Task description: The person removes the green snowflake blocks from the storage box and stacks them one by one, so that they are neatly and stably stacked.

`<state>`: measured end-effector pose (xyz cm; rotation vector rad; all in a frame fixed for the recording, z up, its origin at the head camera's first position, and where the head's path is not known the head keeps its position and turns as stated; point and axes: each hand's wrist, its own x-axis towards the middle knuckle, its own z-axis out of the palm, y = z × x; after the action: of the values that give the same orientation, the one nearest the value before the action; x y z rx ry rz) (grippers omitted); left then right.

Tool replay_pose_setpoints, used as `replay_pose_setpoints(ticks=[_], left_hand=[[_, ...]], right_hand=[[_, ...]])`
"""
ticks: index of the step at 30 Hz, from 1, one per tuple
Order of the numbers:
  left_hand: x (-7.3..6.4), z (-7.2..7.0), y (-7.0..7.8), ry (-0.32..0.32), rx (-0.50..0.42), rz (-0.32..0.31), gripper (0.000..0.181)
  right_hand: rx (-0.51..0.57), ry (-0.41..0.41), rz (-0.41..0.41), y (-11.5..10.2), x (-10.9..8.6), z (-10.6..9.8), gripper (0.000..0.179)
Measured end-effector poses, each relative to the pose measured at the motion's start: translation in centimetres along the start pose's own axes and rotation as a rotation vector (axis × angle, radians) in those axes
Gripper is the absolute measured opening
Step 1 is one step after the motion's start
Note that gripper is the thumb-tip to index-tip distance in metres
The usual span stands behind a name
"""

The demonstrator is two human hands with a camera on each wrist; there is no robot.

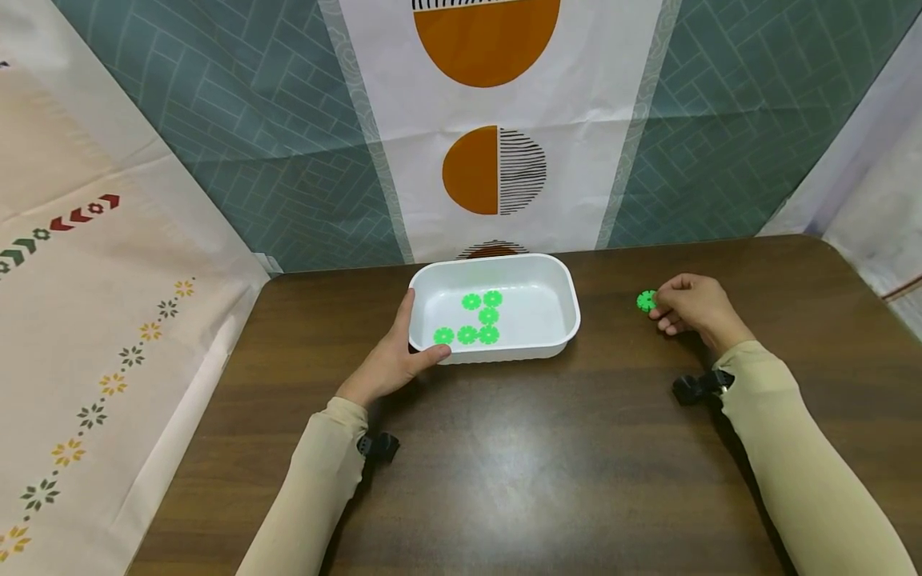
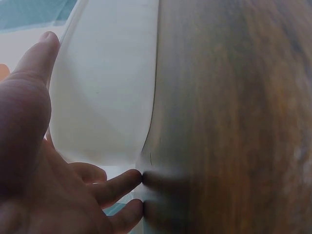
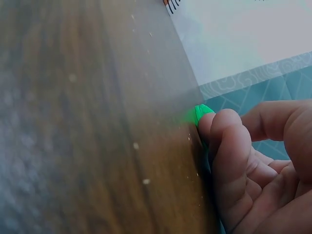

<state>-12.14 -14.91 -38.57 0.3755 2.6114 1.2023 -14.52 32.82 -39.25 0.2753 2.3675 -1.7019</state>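
A white tray (image 1: 558, 348) stands toward the back of the brown table. Several green, notched discs (image 1: 488, 316) lie in its left half. My left hand (image 1: 392, 356) holds the tray's near left corner, its thumb at the front rim. In the left wrist view, two of the left fingertips (image 2: 131, 176) touch the tabletop beside the tray's end wall. Well to the right of the tray, my right hand (image 1: 695, 308) pinches one more green disc (image 1: 645, 301) between thumb and fingers, at the table surface. Most of that disc is hidden in the right wrist view.
Brown wooden table (image 1: 519, 464) spreads out in front of both arms. Behind its back edge hangs a teal and white patterned cloth (image 1: 576, 184). A cream cloth with printed flowers (image 1: 144, 256) borders the left side.
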Motion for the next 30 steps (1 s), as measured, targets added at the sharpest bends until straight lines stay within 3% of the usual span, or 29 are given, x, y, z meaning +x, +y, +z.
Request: replay_pose_setpoints(ticks=[13,20,23,30], left_hand=[[0.1,0.0,0.0,0.002,0.007,-0.004,0.116],[0.1,0.0,0.1,0.002,0.018,-0.006,0.116],[0.1,0.0,0.0,0.003,0.021,-0.008,0.116],[0.2,0.0,-0.1,0.002,0.022,-0.007,0.116]], right_hand=[[-0.022,0.02,0.019,0.0,0.2,0.0,0.023],[0.151,-0.046,0.066,0.5,0.6,-1.2,0.014],[0.179,-0.058,0.076,0.5,0.6,-1.6,0.013],[0.111,-0.056,0.058,0.7,0.8,-1.3,0.021]])
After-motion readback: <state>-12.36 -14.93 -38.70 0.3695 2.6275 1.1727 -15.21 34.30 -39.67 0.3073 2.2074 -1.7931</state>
